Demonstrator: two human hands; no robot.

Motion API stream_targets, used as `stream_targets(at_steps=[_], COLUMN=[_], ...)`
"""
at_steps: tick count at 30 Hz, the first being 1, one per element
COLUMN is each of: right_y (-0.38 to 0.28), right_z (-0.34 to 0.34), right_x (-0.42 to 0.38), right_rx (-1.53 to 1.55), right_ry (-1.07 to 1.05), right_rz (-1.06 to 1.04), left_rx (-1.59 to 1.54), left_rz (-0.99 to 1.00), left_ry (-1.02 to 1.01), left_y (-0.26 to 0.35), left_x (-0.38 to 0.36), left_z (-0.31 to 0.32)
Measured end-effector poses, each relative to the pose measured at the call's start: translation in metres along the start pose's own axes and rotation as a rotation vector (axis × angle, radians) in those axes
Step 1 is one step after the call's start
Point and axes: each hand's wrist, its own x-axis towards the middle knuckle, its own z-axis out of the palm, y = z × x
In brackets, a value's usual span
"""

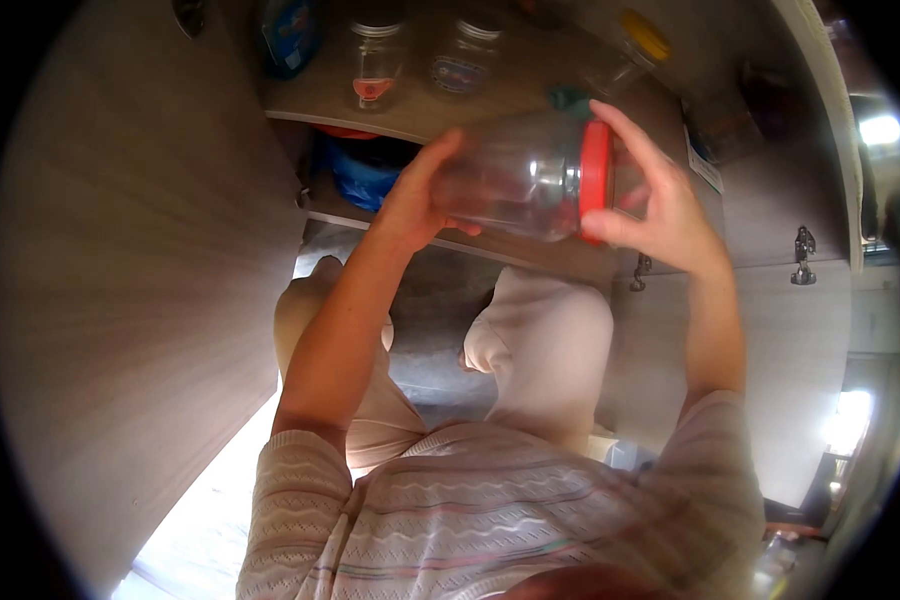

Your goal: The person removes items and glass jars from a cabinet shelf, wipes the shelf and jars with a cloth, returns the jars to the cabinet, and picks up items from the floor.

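A large clear jar with a red lid lies sideways in the air before the cabinet, its lid toward the right. My left hand is wrapped round the jar's bottom end. The fingers and thumb of my right hand grip the rim of the lid, thumb below and fingertips above. No contents can be made out through the jar's wall. Part of the left fingers is hidden behind the jar.
On the cabinet shelf stand a blue bottle, a glass jar with a red label, another labelled jar and a yellow-lidded jar. Blue plastic lies below. Open doors flank me on both sides.
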Motion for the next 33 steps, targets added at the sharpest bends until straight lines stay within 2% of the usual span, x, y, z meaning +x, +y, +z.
stream_targets(at_steps=[2,5,9,12,14,16,18,22,28,33], right_y=[-0.004,-0.008,-0.03,-0.027,-0.023,-0.014,0.002,-0.003,-0.027,-0.042], right_z=[-0.003,-0.009,-0.007,-0.006,-0.007,-0.007,0.001,0.002,-0.007,-0.005], right_x=[-0.001,0.004,0.003,0.007,0.008,0.009,0.01,0.014,0.004,-0.002], right_rx=[-0.043,-0.088,-0.298,-0.281,-0.082,-0.021,-0.094,0.12,-0.314,-0.396], right_ry=[0.057,0.048,-0.011,-0.064,-0.017,0.056,0.154,-0.158,0.045,-0.004], right_rz=[-0.25,-0.42,-0.444,-0.515,-0.484,-0.373,-0.184,0.244,-0.39,-0.47], left_rx=[-0.033,-0.09,-0.194,-0.22,-0.151,-0.068,0.025,0.046,-0.101,-0.147], left_rz=[-0.078,-0.141,-0.158,-0.151,-0.129,-0.083,-0.016,0.01,-0.116,-0.088], left_ry=[-0.056,-0.087,-0.182,-0.225,-0.134,-0.062,-0.009,0.007,-0.105,-0.184], left_y=[0.002,0.008,0.007,0.009,0.012,0.013,0.011,0.007,0.013,0.008], left_x=[-0.001,-0.007,-0.004,-0.005,-0.008,-0.008,-0.006,-0.004,-0.012,-0.006], left_z=[0.003,0.013,0.005,0.001,0.004,0.004,0.0,-0.005,0.004,-0.006])
